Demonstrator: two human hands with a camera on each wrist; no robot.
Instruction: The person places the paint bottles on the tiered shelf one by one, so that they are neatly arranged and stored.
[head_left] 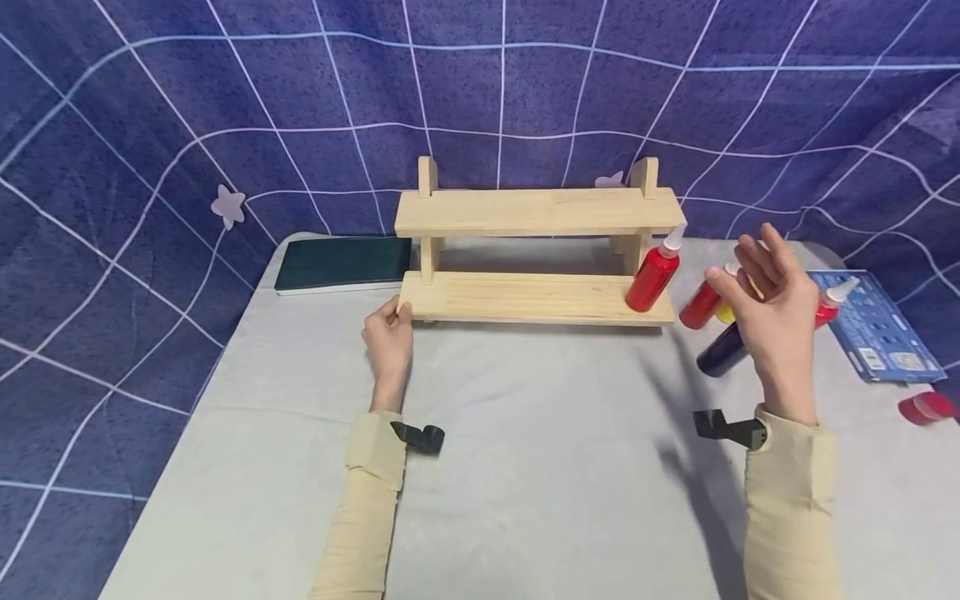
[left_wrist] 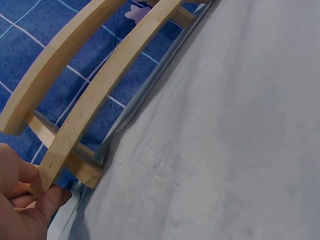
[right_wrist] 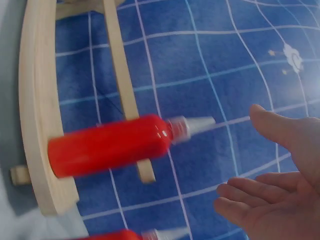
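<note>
A two-tier wooden shelf [head_left: 525, 298] stands at the back of the table. My left hand [head_left: 390, 337] grips the left end of its lower board, thumb in front, as the left wrist view also shows. On that board's right end stands a red squeeze bottle [head_left: 652, 282] with a white pointed nozzle. My right hand [head_left: 783, 321] is raised to the right of the shelf, fingers extended and holding nothing, apart from the bottle [right_wrist: 112, 145] in the right wrist view. Around and behind it are another red bottle [head_left: 700, 307], a dark bottle [head_left: 722, 352] and a partly hidden red bottle [head_left: 826, 313].
A dark green notebook [head_left: 345, 262] lies left of the shelf. A bit of yellow [head_left: 725, 313] shows behind my right hand. At the right are a blue flat box [head_left: 881, 325] and a red-lidded jar [head_left: 927, 408]. A blue grid-patterned cloth [head_left: 480, 92] hangs behind the table.
</note>
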